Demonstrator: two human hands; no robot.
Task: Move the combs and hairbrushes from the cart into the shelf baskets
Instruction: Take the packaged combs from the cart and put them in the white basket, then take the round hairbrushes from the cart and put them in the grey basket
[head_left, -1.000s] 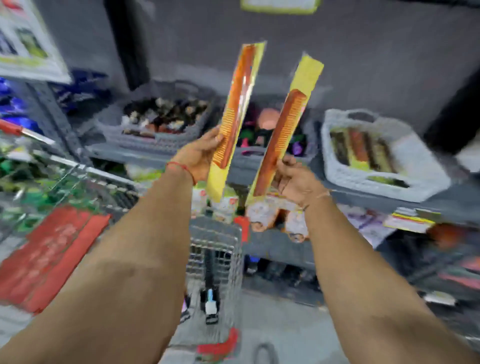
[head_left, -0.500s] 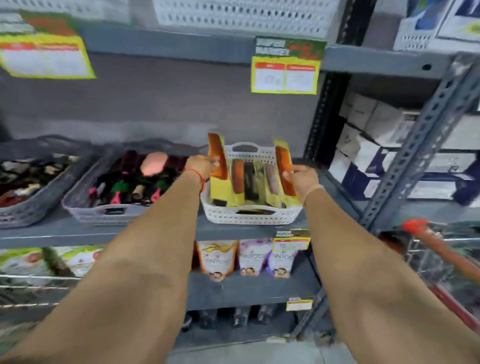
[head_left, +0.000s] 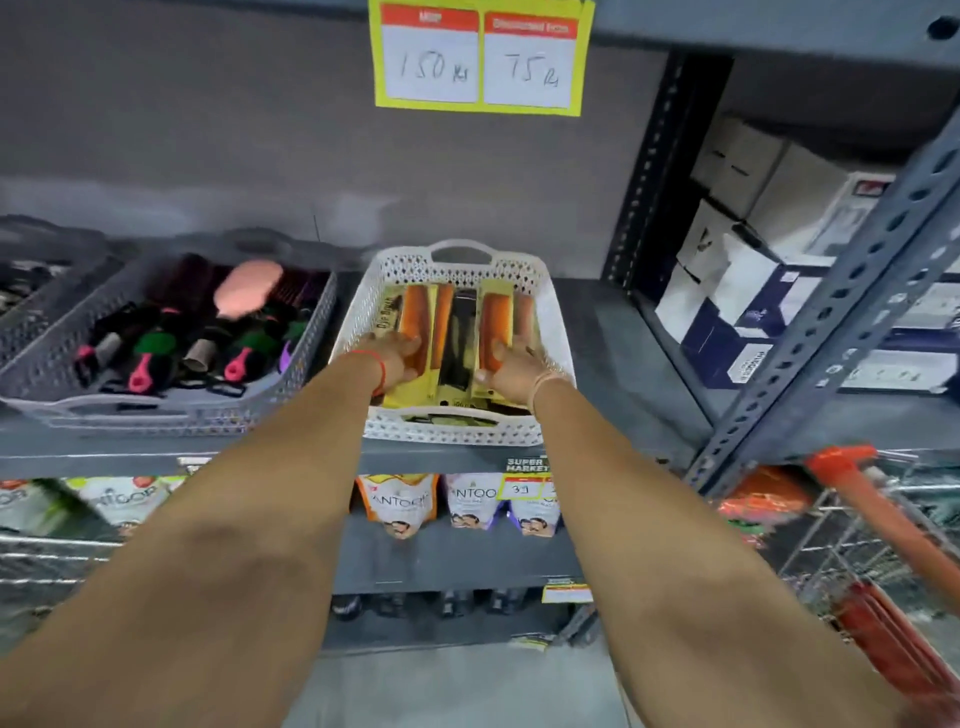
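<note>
Both my hands are inside the white basket on the middle shelf. My left hand rests on an orange comb in yellow packaging, lying flat at the basket's left. My right hand presses a second packaged orange comb down at the basket's right. A dark packaged comb lies between them. A grey basket to the left holds several hairbrushes, among them a pink one. The cart, with its orange handle, is at the lower right.
A yellow price sign hangs from the shelf above. White and blue boxes fill the bay to the right behind a slanted grey upright. Pouches hang on the shelf below. Another grey basket sits far left.
My hands have lowered the two packaged combs from upright above the white basket to flat inside it. The view has moved closer to the shelf.
</note>
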